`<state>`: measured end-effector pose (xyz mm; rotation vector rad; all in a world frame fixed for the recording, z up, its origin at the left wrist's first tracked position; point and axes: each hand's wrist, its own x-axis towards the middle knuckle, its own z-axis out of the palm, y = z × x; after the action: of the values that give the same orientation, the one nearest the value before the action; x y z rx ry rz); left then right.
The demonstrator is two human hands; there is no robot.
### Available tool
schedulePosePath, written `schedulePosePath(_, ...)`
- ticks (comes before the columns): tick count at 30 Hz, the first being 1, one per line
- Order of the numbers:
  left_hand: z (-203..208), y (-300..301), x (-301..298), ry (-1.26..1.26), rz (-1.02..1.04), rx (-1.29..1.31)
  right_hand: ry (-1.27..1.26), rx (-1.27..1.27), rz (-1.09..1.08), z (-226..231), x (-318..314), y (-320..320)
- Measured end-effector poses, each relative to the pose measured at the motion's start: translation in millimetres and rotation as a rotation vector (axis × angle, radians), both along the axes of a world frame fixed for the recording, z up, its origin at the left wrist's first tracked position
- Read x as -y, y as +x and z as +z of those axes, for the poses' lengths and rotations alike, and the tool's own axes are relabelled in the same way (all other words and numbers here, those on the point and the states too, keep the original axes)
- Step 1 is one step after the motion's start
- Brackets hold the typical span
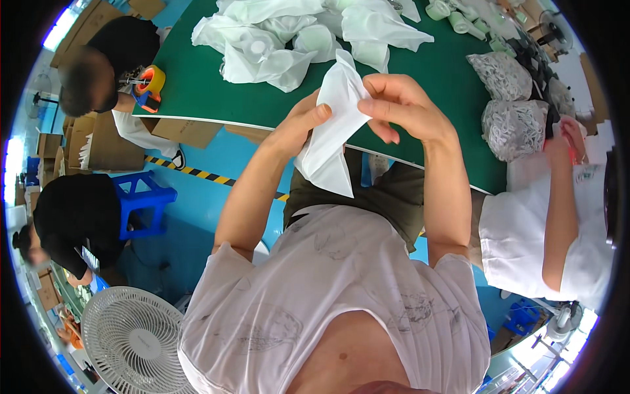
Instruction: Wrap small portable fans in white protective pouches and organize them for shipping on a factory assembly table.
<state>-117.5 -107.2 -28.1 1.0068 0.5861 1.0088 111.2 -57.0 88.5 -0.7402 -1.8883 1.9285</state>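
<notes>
Hands both up over the near edge of the green desk: left hand pinches the side of a white pouch, right hand grips its top corner, pulling the mouth apart. Pouch looks flat, nothing inside yet, so this one seems just begun. Pile of white wrapped pieces lies farther back on the desk, likely done or waiting; cannot tell which.
</notes>
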Motion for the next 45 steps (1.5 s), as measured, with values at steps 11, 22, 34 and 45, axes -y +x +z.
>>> schedulePosePath(11, 36, -43, 32, 0.201, 0.429, -0.612, -0.035, -0.529, -0.356, -25, -27, 9)
schedulePosePath(22, 6, -309, -130, -0.212, 0.956, -1.152, -0.057, -0.214, -0.482, -57, -15, 16)
schedulePosePath(34, -22, -341, -189, 0.010, 0.692, -1.718, 0.029, -0.005, -0.627, -90, -21, 83)
schedulePosePath(45, 65, -119, -62, 1.132, 1.412, -1.189, 0.101, 0.244, -0.622, -78, 5, 110)
